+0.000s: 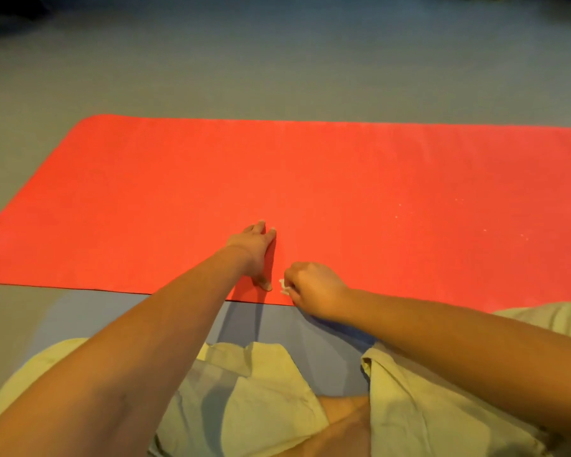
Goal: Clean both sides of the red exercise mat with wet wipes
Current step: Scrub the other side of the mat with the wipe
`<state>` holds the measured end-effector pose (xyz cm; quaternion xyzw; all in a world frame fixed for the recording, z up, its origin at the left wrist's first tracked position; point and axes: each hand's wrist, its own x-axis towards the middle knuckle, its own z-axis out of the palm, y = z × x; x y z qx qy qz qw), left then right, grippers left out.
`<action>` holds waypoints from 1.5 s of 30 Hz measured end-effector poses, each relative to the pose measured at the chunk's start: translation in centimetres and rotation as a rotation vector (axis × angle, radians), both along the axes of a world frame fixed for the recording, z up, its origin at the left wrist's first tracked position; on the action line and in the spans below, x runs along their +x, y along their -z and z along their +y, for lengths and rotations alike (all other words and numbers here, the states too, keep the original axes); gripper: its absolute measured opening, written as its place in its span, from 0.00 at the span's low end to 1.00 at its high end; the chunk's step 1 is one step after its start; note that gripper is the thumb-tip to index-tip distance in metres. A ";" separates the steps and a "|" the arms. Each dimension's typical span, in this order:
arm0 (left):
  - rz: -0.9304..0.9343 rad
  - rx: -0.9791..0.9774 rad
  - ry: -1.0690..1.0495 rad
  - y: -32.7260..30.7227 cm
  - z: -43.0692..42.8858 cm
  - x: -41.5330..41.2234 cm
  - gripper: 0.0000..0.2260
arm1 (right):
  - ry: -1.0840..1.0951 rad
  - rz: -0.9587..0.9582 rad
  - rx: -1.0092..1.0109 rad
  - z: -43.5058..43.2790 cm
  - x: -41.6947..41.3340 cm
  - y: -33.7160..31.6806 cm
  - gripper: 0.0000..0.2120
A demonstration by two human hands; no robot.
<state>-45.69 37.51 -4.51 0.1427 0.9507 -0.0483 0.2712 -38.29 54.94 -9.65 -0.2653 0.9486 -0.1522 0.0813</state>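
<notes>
Lying flat on the grey floor [277, 61], the red exercise mat [376, 192] leaves wide bare floor beyond its far and left edges. The left hand [257, 252] presses flat, palm down, near the mat's near edge. Just beside, the right hand [310, 288] pinches a small white wipe [282, 286] at that edge.

mat [376, 176] cut off right, wipe [282, 286] mostly hidden
</notes>
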 end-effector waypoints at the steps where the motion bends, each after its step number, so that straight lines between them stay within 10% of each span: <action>1: 0.004 0.003 -0.006 0.1 -0.1 0.0 0.68 | -0.056 -0.013 0.015 0.4 1.0 0.2 0.06; 12: -0.026 -0.009 -0.049 0.2 0.6 -0.3 0.69 | 0.211 0.029 0.042 0.2 -3.1 -0.9 0.09; 22: -0.020 -0.028 -0.058 0.4 0.8 -0.7 0.68 | -0.128 -0.028 0.160 1.8 1.0 -0.1 0.06; 31: 0.000 -0.044 -0.031 0.3 0.5 -0.9 0.68 | 0.312 -0.026 0.013 0.8 -4.5 -0.9 0.06; 40: 0.000 -0.043 -0.030 0.4 0.5 -0.9 0.68 | -0.127 -0.016 0.142 2.7 0.7 -0.5 0.06; 45: 0.008 -0.054 -0.019 0.3 0.3 -1.1 0.68 | 0.025 0.058 0.063 2.8 -2.1 -1.2 0.08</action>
